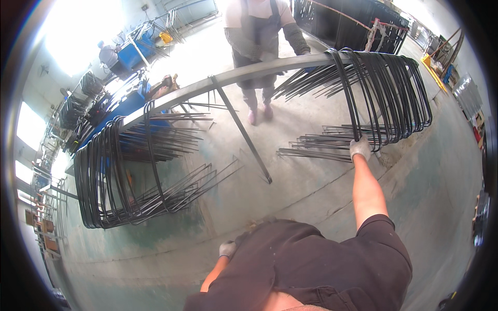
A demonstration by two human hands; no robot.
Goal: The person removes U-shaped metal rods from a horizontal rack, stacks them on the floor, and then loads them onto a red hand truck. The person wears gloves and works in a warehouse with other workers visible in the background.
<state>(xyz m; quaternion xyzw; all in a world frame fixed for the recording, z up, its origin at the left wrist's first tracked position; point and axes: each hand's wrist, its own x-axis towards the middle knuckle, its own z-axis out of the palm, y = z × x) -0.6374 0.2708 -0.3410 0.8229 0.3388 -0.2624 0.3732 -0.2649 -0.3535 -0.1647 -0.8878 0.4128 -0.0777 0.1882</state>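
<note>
My right hand (360,149), in a pale glove, is closed around the lower bend of a black metal rod frame (346,96). That frame hangs from a long grey metal bar (259,69), at the near end of a dense row of similar bent black frames (410,96) on the right. My left hand (227,249), gloved too, is low beside my dark shirt, apart from the frames; its fingers are partly hidden. Another bunch of black frames (96,181) hangs at the bar's left end. Between the bunches, one narrow black frame (241,129) hangs down alone.
Across the bar stands a person in a dark apron (259,41), one hand near the bar. Blue workbenches (136,52) with stacked metal parts stand at far left. A large dark rack (353,26) is behind the right bunch. Yellow equipment (433,72) lies by the right wall.
</note>
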